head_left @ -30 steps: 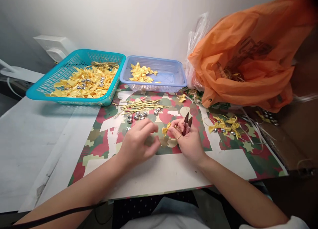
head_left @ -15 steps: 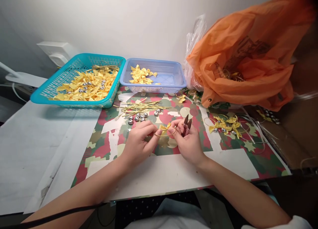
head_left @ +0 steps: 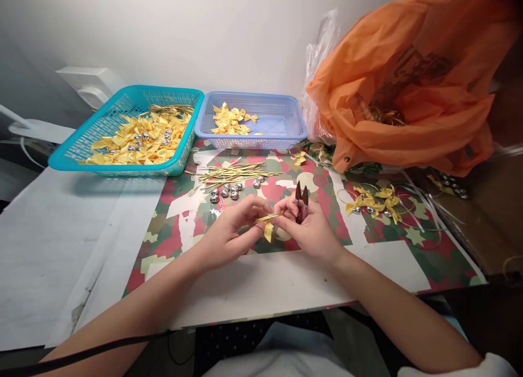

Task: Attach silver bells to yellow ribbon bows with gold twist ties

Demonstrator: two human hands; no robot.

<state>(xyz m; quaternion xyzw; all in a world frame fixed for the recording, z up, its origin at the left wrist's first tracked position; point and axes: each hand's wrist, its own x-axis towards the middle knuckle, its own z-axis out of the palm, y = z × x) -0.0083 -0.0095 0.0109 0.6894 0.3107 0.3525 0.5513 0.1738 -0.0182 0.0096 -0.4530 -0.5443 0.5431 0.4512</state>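
Note:
Between my two hands is a gold wire with a yellow ribbon bow hanging below it. The fingertips of my left hand pinch the wire's left side. My right hand pinches its right side, and also keeps a small dark-tipped cutting tool in the palm, its two tips pointing up; the handles are hidden. Just beyond my left hand lie several silver bells and a loose pile of straight gold wires.
A teal basket with yellow bows, bells and wires stands back left, beside a blue basket with more bows. An orange plastic bag bulges at back right. Bows with bells and wire lie on the right of the patterned sheet.
The wire loop has turned in my fingers, so the bow now hangs below instead of standing on top. The cutter's tips point more upright.

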